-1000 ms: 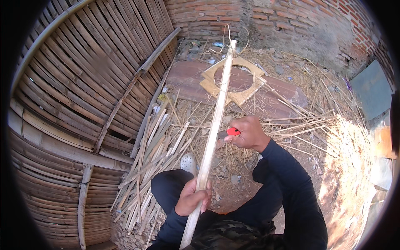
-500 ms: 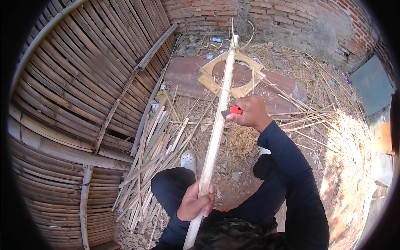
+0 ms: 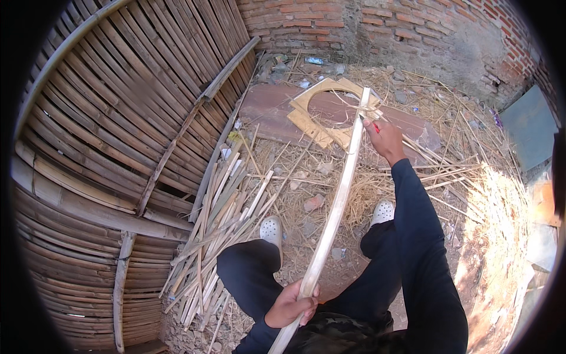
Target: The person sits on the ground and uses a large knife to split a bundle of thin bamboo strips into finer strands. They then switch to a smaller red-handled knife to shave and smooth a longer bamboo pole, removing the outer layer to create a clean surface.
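Note:
A long pale bamboo strip point(image 3: 339, 212) slants from my lap up and away to the right. My left hand point(image 3: 293, 304) is closed around its near part, just above my lap. Near the far end, my right hand point(image 3: 384, 138) grips a red-handled knife point(image 3: 376, 128), most of it hidden by the fingers. The dark blade meets the strip's right edge. Thin shavings point(image 3: 369, 108) curl at the strip just beyond the blade. Behind the far end lies a tan board with a round hole point(image 3: 306, 123), partly covered by the strip.
Several cut strips point(image 3: 221, 218) lie heaped at the left beside a bamboo slat wall point(image 3: 124, 106). A brown board point(image 3: 265, 112) lies flat under the holed one. More thin sticks point(image 3: 442, 171) and straw litter the ground at right. A brick wall point(image 3: 295, 26) closes the back.
My right hand and the knife have moved along the strip toward its far end. The strip's far end has swung right and lower in view; the left hand still grips it.

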The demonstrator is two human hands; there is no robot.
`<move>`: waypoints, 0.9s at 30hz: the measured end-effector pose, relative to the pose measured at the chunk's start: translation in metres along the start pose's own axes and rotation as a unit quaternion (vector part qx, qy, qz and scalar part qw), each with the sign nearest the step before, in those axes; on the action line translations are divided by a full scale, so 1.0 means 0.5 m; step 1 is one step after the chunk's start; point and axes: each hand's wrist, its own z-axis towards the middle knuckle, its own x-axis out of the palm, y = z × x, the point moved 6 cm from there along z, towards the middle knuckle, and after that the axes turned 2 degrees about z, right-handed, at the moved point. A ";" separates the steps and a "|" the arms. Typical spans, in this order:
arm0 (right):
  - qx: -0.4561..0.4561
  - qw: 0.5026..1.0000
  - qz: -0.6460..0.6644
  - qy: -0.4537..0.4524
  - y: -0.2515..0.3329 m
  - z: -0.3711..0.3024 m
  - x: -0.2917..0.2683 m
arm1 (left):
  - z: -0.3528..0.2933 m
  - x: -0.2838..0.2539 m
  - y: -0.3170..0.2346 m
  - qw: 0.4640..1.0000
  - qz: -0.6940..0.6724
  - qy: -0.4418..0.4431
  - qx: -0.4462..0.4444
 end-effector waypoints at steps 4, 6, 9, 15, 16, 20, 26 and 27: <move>-0.057 0.989 0.107 0.087 0.142 -0.051 -0.018 | 0.001 -0.007 -0.022 0.999 0.010 -0.030 0.025; -0.146 0.975 0.116 0.123 0.216 -0.109 -0.014 | 0.004 -0.012 -0.049 0.998 0.002 -0.039 0.049; -0.214 0.965 0.090 0.122 0.280 -0.150 -0.027 | -0.001 -0.005 -0.074 0.996 -0.018 -0.038 0.076; -0.140 0.986 0.071 0.051 0.198 -0.071 -0.033 | -0.004 0.010 -0.047 0.997 0.001 -0.056 0.046; -0.143 0.984 0.083 0.066 0.201 -0.078 -0.032 | -0.007 0.012 -0.047 0.997 0.006 -0.054 0.048; -0.203 0.969 0.116 0.077 0.265 -0.136 -0.022 | -0.032 0.003 -0.045 0.995 0.018 -0.062 0.072; -0.266 0.960 0.085 0.008 0.225 -0.096 -0.008 | -0.031 0.011 -0.048 0.996 0.001 -0.056 0.065; -0.274 0.956 0.105 -0.008 0.228 -0.091 -0.011 | -0.032 0.012 -0.046 0.996 -0.010 -0.052 0.064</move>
